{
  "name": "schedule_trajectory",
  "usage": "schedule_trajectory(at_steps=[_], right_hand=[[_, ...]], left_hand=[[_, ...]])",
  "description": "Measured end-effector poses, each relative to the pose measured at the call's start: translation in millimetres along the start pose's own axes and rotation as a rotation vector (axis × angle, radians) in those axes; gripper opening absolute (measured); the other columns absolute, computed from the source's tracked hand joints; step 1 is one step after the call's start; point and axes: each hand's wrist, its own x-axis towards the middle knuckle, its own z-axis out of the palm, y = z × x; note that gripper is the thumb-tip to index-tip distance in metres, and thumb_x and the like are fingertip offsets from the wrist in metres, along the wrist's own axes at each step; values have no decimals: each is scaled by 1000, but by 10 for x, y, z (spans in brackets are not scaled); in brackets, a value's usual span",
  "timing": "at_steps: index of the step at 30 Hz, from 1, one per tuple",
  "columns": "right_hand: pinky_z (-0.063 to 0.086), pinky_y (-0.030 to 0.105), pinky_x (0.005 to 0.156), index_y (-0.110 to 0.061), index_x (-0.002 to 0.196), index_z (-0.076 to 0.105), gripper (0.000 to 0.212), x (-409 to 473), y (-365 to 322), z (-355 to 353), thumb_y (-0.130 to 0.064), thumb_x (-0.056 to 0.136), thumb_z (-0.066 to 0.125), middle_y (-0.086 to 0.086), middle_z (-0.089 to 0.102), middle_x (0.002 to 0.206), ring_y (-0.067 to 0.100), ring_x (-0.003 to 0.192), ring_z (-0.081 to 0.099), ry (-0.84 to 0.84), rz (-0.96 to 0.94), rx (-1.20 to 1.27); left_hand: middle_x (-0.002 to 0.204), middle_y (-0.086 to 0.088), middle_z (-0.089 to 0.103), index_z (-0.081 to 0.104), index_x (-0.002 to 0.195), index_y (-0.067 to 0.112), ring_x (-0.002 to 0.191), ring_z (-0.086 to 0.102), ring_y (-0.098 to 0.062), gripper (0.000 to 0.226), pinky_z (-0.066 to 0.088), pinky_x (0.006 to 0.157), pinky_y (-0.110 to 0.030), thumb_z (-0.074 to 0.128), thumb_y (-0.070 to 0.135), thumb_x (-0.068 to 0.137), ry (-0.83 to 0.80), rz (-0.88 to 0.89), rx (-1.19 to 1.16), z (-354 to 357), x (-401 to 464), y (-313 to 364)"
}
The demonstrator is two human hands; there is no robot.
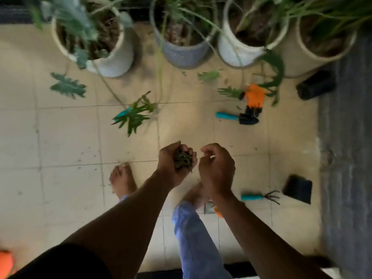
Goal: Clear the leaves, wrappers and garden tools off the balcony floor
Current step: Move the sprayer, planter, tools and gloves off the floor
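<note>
My left hand (pixel 173 164) is cupped, palm up, round a clump of dry leaves (pixel 182 159). Just to its right, my right hand (pixel 216 170) hovers with loosely curled fingers; whether it pinches anything I cannot tell. On the tiled floor (pixel 66 137) lie a teal-handled trowel (pixel 236 117), an orange glove with black claws (pixel 254 96), a teal-handled hand rake (pixel 260 196) and a teal item (pixel 121 114) half under green leaves (pixel 133 115). A fallen leaf (pixel 67 87) lies at the left, another leaf (pixel 208 75) near the pots.
Several potted plants stand along the far side, among them a white pot (pixel 112 61) and a grey pot (pixel 183 54). A black roll (pixel 315 85) and a black square object (pixel 298 188) lie near the grey ledge (pixel 346 137). My bare feet (pixel 122 180) stand below my hands.
</note>
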Motion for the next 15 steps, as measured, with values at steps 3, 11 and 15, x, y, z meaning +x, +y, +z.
schedule_trajectory(at_steps=[3, 11, 15], right_hand=[[46, 16, 73, -23, 102, 70, 19, -149, -278, 400, -14, 89, 59, -7, 70, 100, 15, 92, 65, -120, 78, 92], [56, 43, 85, -4, 90, 74, 39, -893, -1431, 2152, -22, 105, 43, 22, 74, 100, 35, 94, 69, -464, 646, 511], [56, 49, 89, 3, 97, 73, 29, -1255, -2096, 2934, -15, 100, 51, 26, 73, 103, 38, 94, 68, -527, 603, 442]], left_hand=[[73, -12, 58, 58, 64, 6, 68, 61, -26, 37, 51, 77, -32, 51, 25, 96, 18, 16, -152, -421, -209, 268], [83, -11, 76, 79, 69, 10, 72, 75, -26, 40, 57, 68, -31, 51, 29, 89, 77, 50, -533, -2031, -654, 981], [120, -25, 68, 68, 118, -2, 102, 69, -36, 37, 58, 87, -44, 46, 18, 96, 143, 128, -732, -2893, -880, 1502]])
